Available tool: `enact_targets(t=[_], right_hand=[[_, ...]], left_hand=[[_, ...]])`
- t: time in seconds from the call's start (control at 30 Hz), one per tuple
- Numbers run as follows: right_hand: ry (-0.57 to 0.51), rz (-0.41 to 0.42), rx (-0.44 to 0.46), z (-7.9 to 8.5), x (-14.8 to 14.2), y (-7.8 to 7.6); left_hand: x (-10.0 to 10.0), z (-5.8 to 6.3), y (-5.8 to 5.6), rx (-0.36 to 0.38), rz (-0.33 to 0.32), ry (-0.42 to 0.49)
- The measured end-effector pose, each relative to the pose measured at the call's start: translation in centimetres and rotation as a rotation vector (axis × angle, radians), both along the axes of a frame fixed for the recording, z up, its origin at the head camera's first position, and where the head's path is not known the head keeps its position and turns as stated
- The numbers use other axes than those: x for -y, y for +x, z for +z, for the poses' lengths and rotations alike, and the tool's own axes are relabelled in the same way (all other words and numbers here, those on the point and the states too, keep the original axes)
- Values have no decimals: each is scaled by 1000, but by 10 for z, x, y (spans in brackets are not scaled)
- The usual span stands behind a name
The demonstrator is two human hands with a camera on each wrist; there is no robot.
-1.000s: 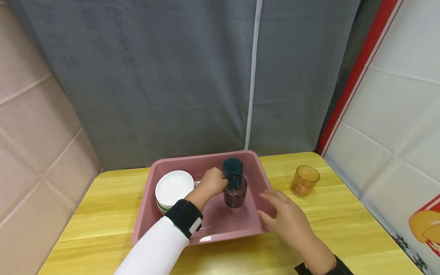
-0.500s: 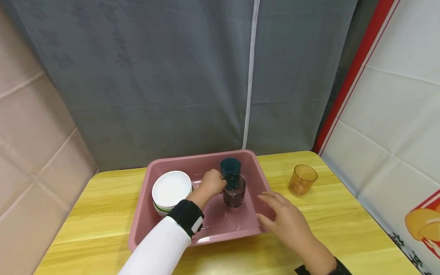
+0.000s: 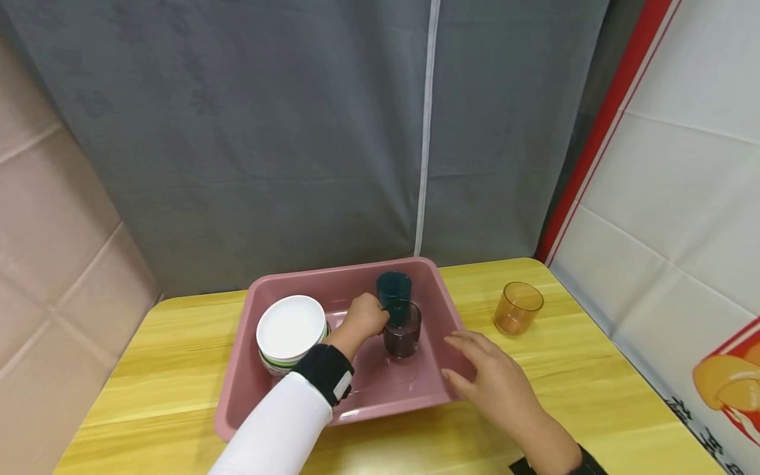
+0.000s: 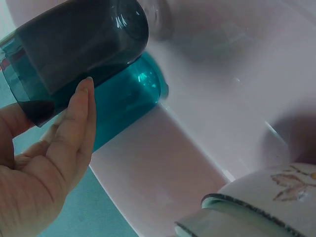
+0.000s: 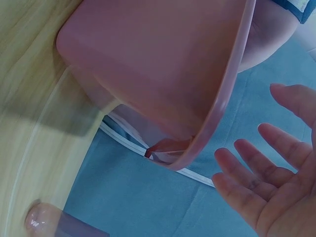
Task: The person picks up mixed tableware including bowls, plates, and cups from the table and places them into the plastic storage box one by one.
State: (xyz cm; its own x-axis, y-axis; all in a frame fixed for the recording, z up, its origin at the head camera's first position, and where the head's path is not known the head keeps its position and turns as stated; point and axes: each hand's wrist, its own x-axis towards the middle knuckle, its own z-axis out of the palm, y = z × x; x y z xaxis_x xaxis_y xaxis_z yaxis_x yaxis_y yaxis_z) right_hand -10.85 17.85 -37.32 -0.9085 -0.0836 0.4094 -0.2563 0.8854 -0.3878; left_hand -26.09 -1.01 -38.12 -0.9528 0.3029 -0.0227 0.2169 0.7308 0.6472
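In the head view my left hand (image 3: pixel 363 318) reaches into a pink basin (image 3: pixel 388 412) and pinches the rim of a dark purplish-grey glass (image 3: pixel 402 338). The left wrist view has that dark glass (image 4: pixel 84 44) with the fingertips along its outside and the thumb at its rim. Right behind it stands a teal glass (image 3: pixel 394 286). Stacked white bowls (image 3: pixel 291 330) sit in the basin's left part, beside my left wrist. My right hand (image 3: pixel 499 382) hovers by the basin's right edge, fingers spread, holding nothing; the right wrist view also shows its palm bare.
An amber glass (image 3: pixel 518 310) stands on the wood-patterned table (image 3: pixel 570 369), right of the basin. Behind the table hangs a grey curtain (image 3: pixel 285 152). Light cloth walls (image 3: pixel 683 198) flank both sides. In the left wrist view, bowls (image 4: pixel 256 207) show a dark rim and flower print.
The head view has drifted slightly, so basin, glasses and bowls appear a little further left. My left hand keeps its pinch on the dark glass, and my right hand stays spread.
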Motion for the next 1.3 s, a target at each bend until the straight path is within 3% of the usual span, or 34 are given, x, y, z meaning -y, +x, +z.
enact_targets(t=[0.57,1.3], right_hand=[[9,-11,37,1,-1,2],[15,-6,12,-1,-2,6]], left_hand=[[-2,-9,-4,16,31,12],[-2,-14,-3,28,55,53]])
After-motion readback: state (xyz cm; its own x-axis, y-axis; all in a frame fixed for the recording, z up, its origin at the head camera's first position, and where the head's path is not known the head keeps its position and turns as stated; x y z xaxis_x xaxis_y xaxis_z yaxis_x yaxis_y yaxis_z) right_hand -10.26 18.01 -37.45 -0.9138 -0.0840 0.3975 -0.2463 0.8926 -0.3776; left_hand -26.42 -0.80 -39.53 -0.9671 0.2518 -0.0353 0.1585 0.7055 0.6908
